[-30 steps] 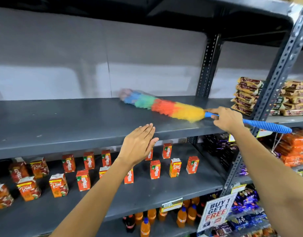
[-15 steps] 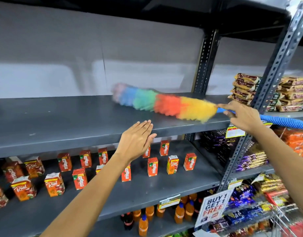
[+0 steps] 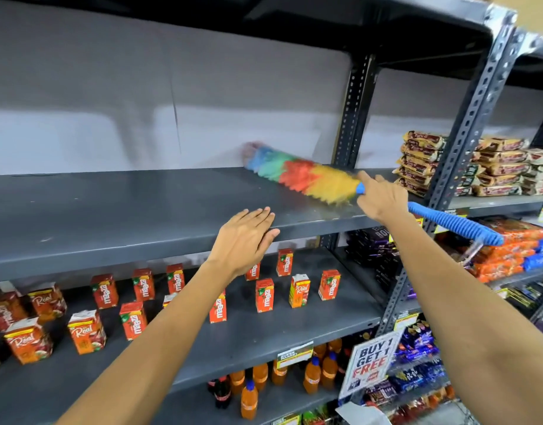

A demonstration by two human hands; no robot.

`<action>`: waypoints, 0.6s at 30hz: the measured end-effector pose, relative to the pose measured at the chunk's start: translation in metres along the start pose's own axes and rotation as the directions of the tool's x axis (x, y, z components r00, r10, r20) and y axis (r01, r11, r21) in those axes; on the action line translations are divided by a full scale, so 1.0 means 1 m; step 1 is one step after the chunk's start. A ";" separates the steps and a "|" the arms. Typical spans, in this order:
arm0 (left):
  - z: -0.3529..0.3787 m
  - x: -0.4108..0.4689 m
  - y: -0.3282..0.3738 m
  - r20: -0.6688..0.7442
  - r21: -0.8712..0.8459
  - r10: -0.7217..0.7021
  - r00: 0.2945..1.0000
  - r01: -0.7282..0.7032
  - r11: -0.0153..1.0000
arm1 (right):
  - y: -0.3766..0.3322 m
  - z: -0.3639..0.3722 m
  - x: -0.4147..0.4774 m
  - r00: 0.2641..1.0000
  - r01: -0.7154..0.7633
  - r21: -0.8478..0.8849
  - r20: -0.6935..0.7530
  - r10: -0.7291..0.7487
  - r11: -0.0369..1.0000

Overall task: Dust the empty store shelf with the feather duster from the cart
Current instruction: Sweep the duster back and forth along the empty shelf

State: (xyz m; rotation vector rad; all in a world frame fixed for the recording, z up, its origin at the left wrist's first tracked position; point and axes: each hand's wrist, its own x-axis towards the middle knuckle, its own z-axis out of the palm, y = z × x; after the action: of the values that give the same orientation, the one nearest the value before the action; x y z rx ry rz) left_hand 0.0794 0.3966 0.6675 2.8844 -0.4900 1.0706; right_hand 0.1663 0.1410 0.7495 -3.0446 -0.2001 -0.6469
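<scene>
I look down along two bare forearms at a grey metal rack. Far left of my left hand, on the tier below it, stand small card juice cartons (image 3: 86, 331), red and orange, boxy with folded tops; I count about sixteen, some half hidden behind my arm.

My left hand (image 3: 244, 240) is spread flat and holds nothing, palm down, fingers together, hovering at the front lip of the empty shelf (image 3: 110, 210). That shelf is smooth painted steel, dark grey, with a dull sheen and a few pale scuffs. Behind it is a plain grey back panel.

Right of that hand, lying on the shelf top near the back, is the duster (image 3: 300, 176). Its head is a long fluffy plume in bands: pinkish tip, blue, green, red, then yellow nearest my right hand. It is blurred, so the fibres do not resolve.

My right hand (image 3: 382, 197) is closed around the duster's blue plastic handle just behind the yellow band, index finger stretched forward along it. The ribbed end of the handle sticks out past my wrist, down and to the right.

Below that hand, orange plastic bottles (image 3: 248, 400) with blue caps stand on the lowest tier; about eight show. A white card sign (image 3: 369, 363) reads "BUY 1 GET 1 FREE". Right of my hand, beyond a perforated steel upright (image 3: 466, 124), glossy packets (image 3: 423, 162) lie stacked flat.
</scene>
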 end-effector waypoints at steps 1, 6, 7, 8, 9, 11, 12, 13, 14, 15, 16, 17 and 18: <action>-0.001 0.002 0.002 0.022 -0.008 0.014 1.000 -0.014 1.000 | -0.005 -0.004 -0.001 1.000 -0.020 -0.010 0.001 0.020 1.000; -0.012 0.005 0.008 0.089 -0.039 0.094 0.992 -0.091 0.995 | -0.003 -0.018 -0.011 0.982 -0.187 0.000 -0.025 0.187 0.982; -0.013 0.004 0.006 0.104 -0.030 0.099 0.990 -0.097 0.995 | 0.001 -0.019 -0.014 0.973 -0.228 0.017 -0.024 0.228 0.974; -0.013 0.004 0.002 0.131 -0.015 0.093 0.987 -0.092 0.996 | 0.006 -0.021 -0.017 0.963 -0.267 0.032 -0.031 0.268 0.963; -0.012 0.003 -0.003 0.165 0.003 0.078 0.983 -0.080 0.997 | 0.009 -0.023 -0.021 0.953 -0.299 0.037 -0.048 0.301 0.954; -0.011 0.001 -0.012 0.227 0.034 0.036 0.973 -0.044 0.998 | 0.011 -0.025 -0.029 0.941 -0.327 -0.004 -0.090 0.325 0.945; -0.010 0.002 -0.014 0.248 0.035 0.014 0.969 -0.024 0.999 | 0.009 -0.026 -0.033 0.943 -0.323 -0.034 -0.101 0.318 0.946; -0.010 0.002 -0.015 0.258 0.028 0.000 0.966 -0.008 1.000 | 0.003 -0.026 -0.036 0.947 -0.309 -0.061 -0.106 0.302 0.949; -0.010 0.002 -0.014 0.261 0.018 -0.009 0.965 0.005 1.000 | -0.005 -0.026 -0.039 0.954 -0.289 -0.077 -0.105 0.281 0.954; -0.011 0.003 -0.013 0.263 0.009 -0.017 0.965 0.015 1.000 | -0.015 -0.026 -0.041 0.962 -0.263 -0.086 -0.101 0.254 0.961; -0.011 0.004 -0.013 0.268 0.001 -0.024 0.963 0.024 1.000 | -0.026 -0.025 -0.042 0.970 -0.234 -0.087 -0.096 0.225 0.968; -0.011 0.004 -0.013 0.274 -0.005 -0.028 0.961 0.031 1.000 | -0.038 -0.024 -0.043 0.976 -0.204 -0.075 -0.090 0.197 0.976; -0.011 0.004 -0.014 0.279 -0.010 -0.028 0.960 0.032 0.999 | -0.051 -0.023 -0.044 0.982 -0.175 -0.054 -0.086 0.170 0.983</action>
State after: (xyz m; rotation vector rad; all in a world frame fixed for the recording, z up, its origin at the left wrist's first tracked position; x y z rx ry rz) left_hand 0.0795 0.4098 0.6800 3.0326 -0.4584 0.6543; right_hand 0.1100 0.1850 0.7525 -3.0393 0.0864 -0.7755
